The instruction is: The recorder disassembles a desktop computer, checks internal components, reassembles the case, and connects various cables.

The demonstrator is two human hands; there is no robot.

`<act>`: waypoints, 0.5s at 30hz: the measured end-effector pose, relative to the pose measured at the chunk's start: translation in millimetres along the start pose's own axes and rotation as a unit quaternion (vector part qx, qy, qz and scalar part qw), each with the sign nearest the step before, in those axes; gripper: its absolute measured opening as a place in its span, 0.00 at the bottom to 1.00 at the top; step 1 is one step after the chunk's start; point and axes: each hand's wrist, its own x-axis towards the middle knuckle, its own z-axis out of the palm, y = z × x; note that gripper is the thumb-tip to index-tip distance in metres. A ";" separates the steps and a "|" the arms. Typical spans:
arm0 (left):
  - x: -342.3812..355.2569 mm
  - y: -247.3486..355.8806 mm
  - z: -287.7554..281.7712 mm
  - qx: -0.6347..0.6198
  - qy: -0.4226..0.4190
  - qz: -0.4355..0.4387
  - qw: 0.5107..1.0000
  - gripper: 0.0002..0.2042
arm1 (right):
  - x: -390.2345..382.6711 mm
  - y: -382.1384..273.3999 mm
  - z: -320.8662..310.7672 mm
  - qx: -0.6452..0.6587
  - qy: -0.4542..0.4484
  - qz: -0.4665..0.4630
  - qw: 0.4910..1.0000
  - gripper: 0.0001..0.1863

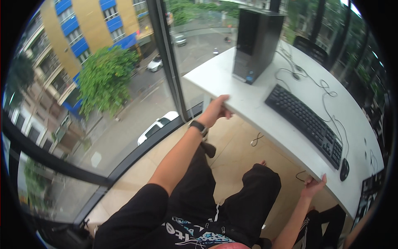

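Note:
Both of my hands hold the near edge of a white desk (248, 110). Toward its left end, my left hand (215, 111) grips the edge, thumb on top and fingers curled beneath; a dark watch is on that wrist. My right hand (314, 186) grasps the same edge farther right, its thumb at the tabletop and its fingers partly hidden below. On the desk lies a black keyboard (304, 122), with a black mouse (344, 169) just past its right end. A black computer tower (257, 43) stands upright at the desk's far left.
Loose cables (309, 76) trail over the desktop, and another cable (257, 140) hangs below it. Tall windows with a dark frame (168, 62) rise at the left. A black chair (311, 49) is behind the desk. Another person's legs (327, 226) show at the lower right.

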 end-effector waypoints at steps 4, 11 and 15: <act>4.2 -7.9 2.2 -0.001 0.054 0.022 0.998 0.26 | -1.5 2.3 0.6 0.030 0.028 -0.003 0.999 0.28; 0.6 -5.9 8.7 0.012 0.092 0.025 0.995 0.25 | -8.4 2.9 -1.9 0.004 0.053 0.025 0.998 0.27; 2.2 -5.0 5.8 0.005 0.048 0.019 0.999 0.26 | -7.6 4.2 0.3 0.001 0.027 0.012 1.000 0.28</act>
